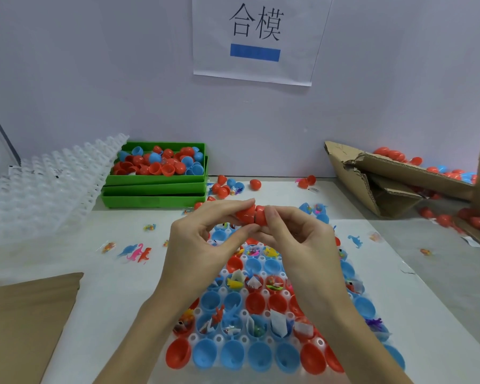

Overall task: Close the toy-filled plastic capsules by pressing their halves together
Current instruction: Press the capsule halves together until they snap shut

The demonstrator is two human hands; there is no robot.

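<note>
Both my hands hold one red capsule (pixel 252 215) above the far end of a white holder tray (pixel 219 338). My left hand (pixel 203 239) pinches its left half, my right hand (pixel 297 236) grips its right half. The two halves meet with a thin dark seam between them. Below my hands the tray holds several open red and blue capsule halves (pixel 255 300), some with small toys and paper slips inside.
A green bin (pixel 155 181) of red and blue halves stands at the back left beside stacked white trays (pixel 45 184). A torn cardboard box (pixel 394 178) with closed capsules lies back right. Loose toy dinosaurs (pixel 136 252) lie left of the tray; cardboard (pixel 25 322) sits front left.
</note>
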